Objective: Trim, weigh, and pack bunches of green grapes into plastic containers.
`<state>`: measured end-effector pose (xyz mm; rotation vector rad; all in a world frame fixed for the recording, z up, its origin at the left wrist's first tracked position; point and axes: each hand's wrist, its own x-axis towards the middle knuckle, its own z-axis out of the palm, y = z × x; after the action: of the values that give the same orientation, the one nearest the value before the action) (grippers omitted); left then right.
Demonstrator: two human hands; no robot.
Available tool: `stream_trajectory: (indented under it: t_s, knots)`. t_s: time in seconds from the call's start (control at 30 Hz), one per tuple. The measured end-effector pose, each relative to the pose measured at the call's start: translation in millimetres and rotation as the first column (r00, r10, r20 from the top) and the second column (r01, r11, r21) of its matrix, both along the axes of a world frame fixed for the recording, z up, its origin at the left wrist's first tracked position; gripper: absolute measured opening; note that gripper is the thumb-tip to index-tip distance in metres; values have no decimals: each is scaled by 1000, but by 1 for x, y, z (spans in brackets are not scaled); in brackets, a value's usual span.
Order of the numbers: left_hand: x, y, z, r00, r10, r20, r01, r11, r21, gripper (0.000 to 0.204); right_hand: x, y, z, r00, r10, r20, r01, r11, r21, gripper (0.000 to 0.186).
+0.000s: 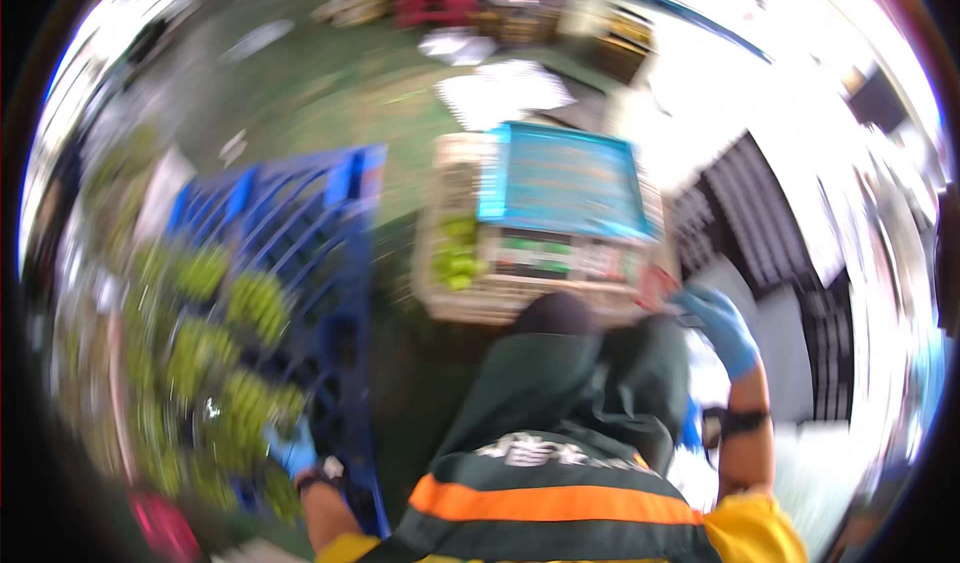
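Note:
Motion smears the whole picture. My left hand, in a blue glove, is at the edge of a heap of light-green bunches that look like grapes. Its fingers touch or lie just beside a bunch; the blur hides whether they grip it. My right hand, also gloved in blue, is above my right knee with its fingers closed on a small red-handled tool, whose kind is unclear. Ahead of my knees stands a pale crate with a bright blue tray on it and a few green fruits at its left.
A blue slatted plastic pallet lies at the left under the green bunches. Stacked black crates stand at the right. White sheets lie on the green floor beyond the pale crate. A pink object is at lower left.

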<state>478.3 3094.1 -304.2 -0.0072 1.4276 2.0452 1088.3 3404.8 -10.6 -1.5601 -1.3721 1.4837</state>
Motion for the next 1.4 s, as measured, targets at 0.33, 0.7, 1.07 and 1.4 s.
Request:
stream_trajectory:
  t_s: [0.33, 0.7, 1.07, 1.4]
  knots:
    - [113, 192, 51, 927, -324, 190, 370, 874, -315, 58, 304, -199, -5, 235, -883, 407, 841, 394, 370, 32]
    - [399, 308, 189, -499, -533, -683, 609, 345, -714, 38, 330, -381, -138, 594, -435, 677, 787, 138, -602, 36]
    - [446, 319, 161, -510, -524, -682, 607, 342, -717, 30, 232, -368, -149, 579, -179, 795, 686, 634, -357, 41]
    - [461, 313, 213, -493, -296, -818, 731, 370, -574, 19, 210, -384, -152, 283, -447, 849, 890, 451, -59, 37]
